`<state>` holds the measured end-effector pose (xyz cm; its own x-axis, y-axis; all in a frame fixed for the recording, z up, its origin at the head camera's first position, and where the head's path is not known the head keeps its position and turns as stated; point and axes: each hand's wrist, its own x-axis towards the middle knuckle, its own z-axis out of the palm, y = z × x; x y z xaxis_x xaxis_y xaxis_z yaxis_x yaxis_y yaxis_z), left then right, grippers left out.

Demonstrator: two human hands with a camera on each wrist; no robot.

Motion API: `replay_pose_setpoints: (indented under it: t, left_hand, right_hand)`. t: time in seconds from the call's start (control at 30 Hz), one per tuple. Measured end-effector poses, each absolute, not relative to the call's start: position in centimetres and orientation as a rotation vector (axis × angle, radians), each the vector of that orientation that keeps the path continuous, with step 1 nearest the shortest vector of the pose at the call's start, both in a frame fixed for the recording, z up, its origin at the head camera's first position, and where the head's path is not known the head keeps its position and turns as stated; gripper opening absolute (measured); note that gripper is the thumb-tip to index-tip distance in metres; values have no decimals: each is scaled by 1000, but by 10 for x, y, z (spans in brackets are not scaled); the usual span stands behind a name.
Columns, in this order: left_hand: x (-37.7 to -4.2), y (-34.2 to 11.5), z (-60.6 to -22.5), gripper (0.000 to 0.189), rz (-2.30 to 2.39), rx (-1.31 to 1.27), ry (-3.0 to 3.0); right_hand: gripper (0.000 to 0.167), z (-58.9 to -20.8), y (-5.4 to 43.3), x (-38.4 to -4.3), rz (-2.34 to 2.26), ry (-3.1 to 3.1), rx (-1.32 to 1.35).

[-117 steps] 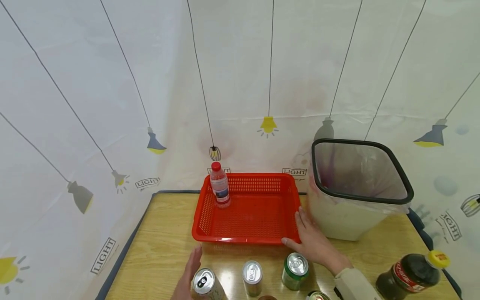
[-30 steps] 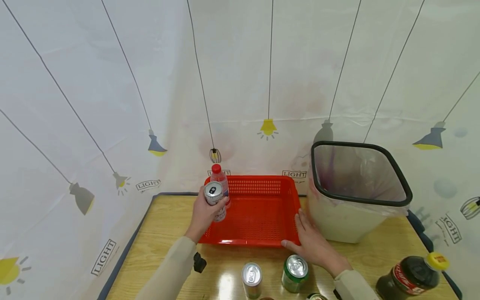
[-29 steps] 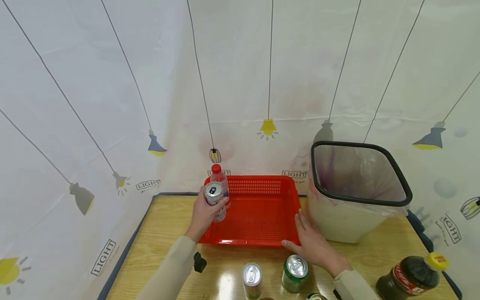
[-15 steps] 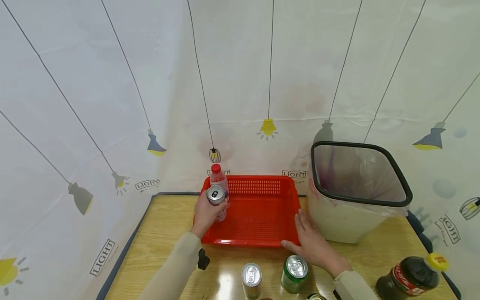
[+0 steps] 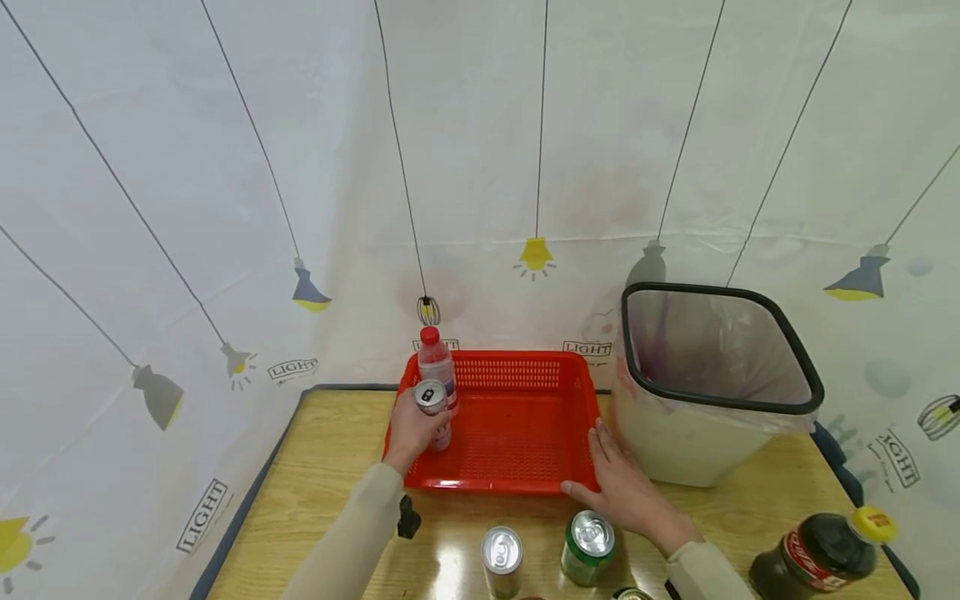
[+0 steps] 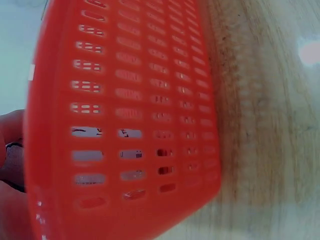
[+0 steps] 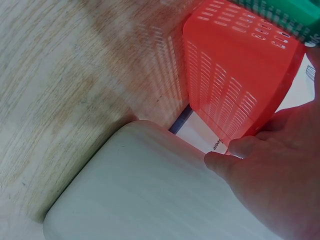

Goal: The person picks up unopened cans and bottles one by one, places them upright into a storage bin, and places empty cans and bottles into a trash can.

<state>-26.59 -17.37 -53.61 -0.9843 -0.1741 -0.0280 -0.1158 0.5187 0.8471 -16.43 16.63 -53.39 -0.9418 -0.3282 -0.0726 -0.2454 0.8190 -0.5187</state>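
Head feed, as I read it remotely: left grip (image 5: 411,428) curled round a can (image 5: 431,396), nearly upright, in the left end of the basket (image 5: 517,433) — bottle (image 5: 437,364) just behind it. I cannot tell whether the can touches bottom. Right grip (image 5: 624,490) unclenched — fingers laid against the basket's right side, bin (image 5: 667,446) beside. Nearer, on the tabletop (image 5: 322,442): a green can (image 5: 588,548).

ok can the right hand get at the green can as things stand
Probably yes: the right hand rests against the red basket, and the green can stands close by, with nothing visible between hand and can. It would likely have to leave the basket first.
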Motion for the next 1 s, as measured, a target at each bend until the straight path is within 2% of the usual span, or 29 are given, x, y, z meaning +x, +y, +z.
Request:
replay_pose_setpoints:
  t: [0.37,0.7,1.0]
  left_hand:
    - [-264,-175,-537,71,-1536,266,-2723]
    - [-252,-182,-530,91,-1593,158,-2661]
    - [-228,-188,-513,96,-1575,14,-2648]
  right_hand:
    - [108,-534,168,-164,-804,2810,-425]
    - [110,-534,168,-164,-801,2800,-425]
    - [110,-534,167,-165,-797,2798,-417]
